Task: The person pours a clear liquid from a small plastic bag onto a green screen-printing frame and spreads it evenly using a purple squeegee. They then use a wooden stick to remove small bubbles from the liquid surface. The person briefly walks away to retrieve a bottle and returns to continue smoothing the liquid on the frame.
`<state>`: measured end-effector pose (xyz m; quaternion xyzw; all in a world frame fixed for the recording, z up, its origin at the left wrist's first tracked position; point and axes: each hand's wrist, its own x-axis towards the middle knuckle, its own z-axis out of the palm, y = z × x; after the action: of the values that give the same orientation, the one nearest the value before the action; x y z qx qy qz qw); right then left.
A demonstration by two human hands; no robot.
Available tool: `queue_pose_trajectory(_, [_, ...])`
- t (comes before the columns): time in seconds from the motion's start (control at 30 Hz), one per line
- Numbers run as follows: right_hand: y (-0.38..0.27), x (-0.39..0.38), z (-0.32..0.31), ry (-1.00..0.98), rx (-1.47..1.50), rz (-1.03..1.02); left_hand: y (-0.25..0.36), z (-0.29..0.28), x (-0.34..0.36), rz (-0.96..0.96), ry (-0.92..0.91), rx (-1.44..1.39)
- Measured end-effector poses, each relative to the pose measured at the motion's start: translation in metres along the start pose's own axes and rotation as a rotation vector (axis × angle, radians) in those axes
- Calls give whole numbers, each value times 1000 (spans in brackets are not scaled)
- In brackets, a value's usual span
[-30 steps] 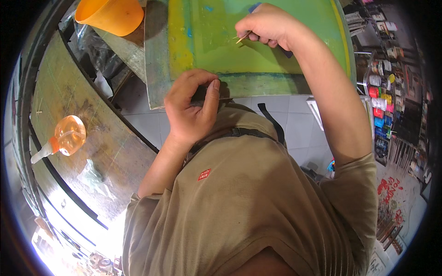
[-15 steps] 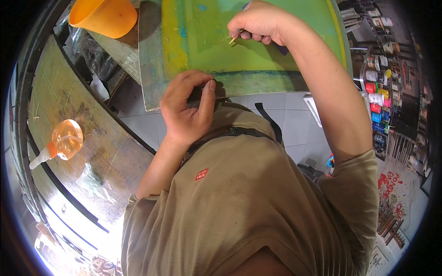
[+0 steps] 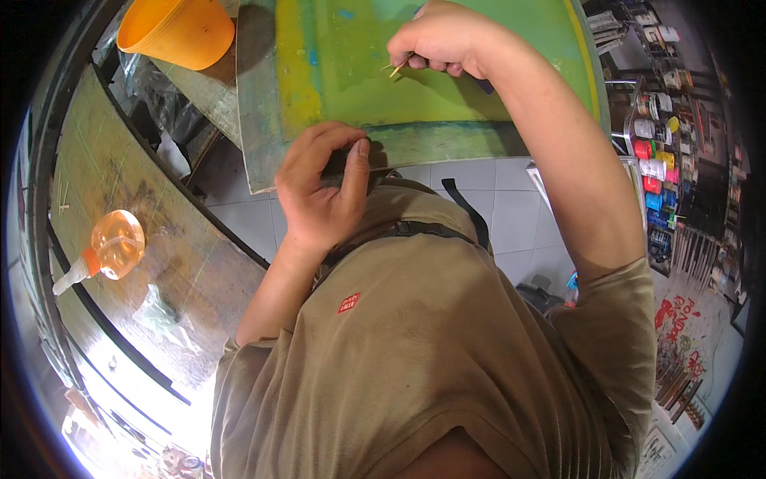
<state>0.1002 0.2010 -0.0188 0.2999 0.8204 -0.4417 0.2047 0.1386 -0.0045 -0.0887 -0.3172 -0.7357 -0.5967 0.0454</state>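
Observation:
A broad green panel with yellowish and blue-stained borders, which looks like a printing screen [image 3: 351, 80], lies at the top of the view. Over its surface, my right hand [image 3: 447, 40] is closed around a thin wooden stick [image 3: 396, 72], whose pale tip points down and left. A dark blue piece [image 3: 483, 85] shows at the edge of that hand; its shape is mostly hidden. My left hand [image 3: 323, 188] hovers or rests at the screen's near edge, fingers loosely bent and thumb apart from them, with nothing visible between. Whether it touches the edge, I cannot tell.
An orange bucket [image 3: 179, 32] stands at the upper left. On the stained worktable [image 3: 183, 255] to my left are a bottle of orange liquid [image 3: 118, 244] and a crumpled plastic piece [image 3: 159, 311]. Shelves with several paint pots [image 3: 653, 169] line the right side.
My right hand has shifted very slightly left with the stick, and the whole view has moved a little too. The left hand keeps the same pose.

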Motion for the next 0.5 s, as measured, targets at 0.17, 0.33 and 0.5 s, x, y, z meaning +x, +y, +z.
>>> queue_pose_trajectory(0.17, [-2, -1, 2, 0, 4, 6, -1, 0, -1, -12, -6, -1])
queue_pose_trajectory(0.33, [-3, 6, 2, 15, -18, 103, 0, -1, 0, -11, -2, -1])
queue_pose_trajectory(0.5, [-1, 5, 2, 31, 11, 78, 0, -2, 0, 0, 0, 2])
